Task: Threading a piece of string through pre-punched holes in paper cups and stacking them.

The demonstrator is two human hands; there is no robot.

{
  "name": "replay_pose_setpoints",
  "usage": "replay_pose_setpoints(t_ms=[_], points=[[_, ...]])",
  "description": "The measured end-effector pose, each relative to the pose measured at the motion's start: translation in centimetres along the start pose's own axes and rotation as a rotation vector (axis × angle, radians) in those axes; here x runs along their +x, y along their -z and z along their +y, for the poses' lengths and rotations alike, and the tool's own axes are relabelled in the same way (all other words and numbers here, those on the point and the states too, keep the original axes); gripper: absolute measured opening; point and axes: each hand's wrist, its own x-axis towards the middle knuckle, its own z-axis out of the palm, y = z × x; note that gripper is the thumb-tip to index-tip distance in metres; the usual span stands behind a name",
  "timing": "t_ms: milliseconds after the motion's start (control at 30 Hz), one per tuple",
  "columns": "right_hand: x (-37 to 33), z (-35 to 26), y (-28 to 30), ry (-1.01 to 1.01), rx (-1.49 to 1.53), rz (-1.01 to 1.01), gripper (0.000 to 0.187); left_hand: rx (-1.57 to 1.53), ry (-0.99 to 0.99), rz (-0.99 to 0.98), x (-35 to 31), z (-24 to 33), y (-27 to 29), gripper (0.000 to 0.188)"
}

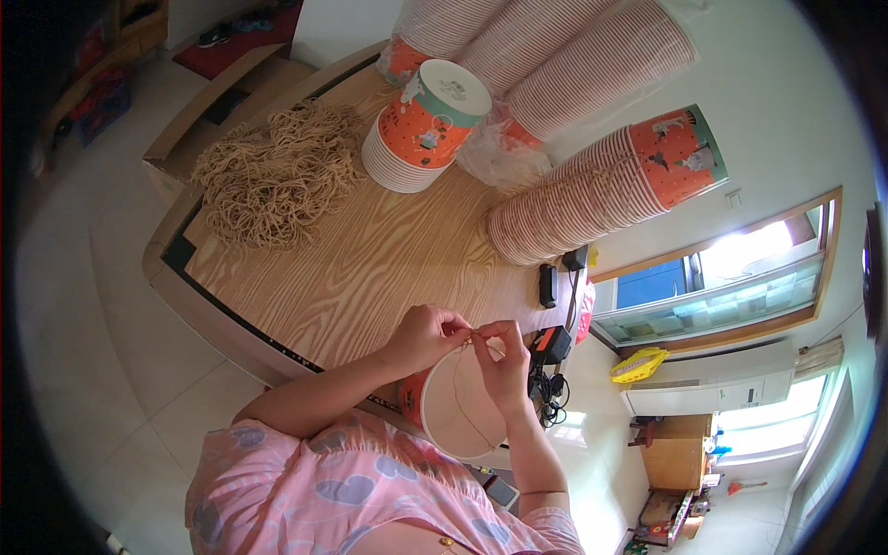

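Note:
Over the mouth of a paper bucket, white inside and orange outside, both of my hands meet fingertip to fingertip. My left hand pinches a thin tan string, and my right hand pinches the same string close beside it. From the fingers the string trails down across the bucket's opening to its lower rim. Whether there is a knot between the fingertips is too small to tell. The bucket is tilted at the table's near edge, against my body, its lower part hidden.
A heap of tan strings lies at the table's far left. Beside it stands an upside-down bucket stack; a long stack with strings lies to the right. Plastic-wrapped stacks fill the back. Black chargers and cables sit at right.

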Motion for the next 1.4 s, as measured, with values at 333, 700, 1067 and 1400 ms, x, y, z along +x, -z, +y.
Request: replay_pose_setpoints(t_ms=[333, 700, 1067, 1400], points=[[0.1, 0.3, 0.1, 0.015, -0.017, 0.009, 0.011, -0.183, 0.172, -0.16, 0.7, -0.3, 0.6, 0.019], [0.1, 0.3, 0.3, 0.048, -0.048, -0.022, 0.011, -0.604, 0.367, -0.312, 1.1, -1.8, 0.7, 0.022], [0.3, 0.0, 0.4, 0.048, 0.021, -0.046, 0.012, -0.709, 0.425, -0.317, 1.2, -2.0, 0.9, 0.02], [1.3, -0.6, 0.8, 0.053, -0.069, -0.117, 0.007, -0.449, 0.295, -0.223, 0.1, -0.5, 0.8, 0.027]])
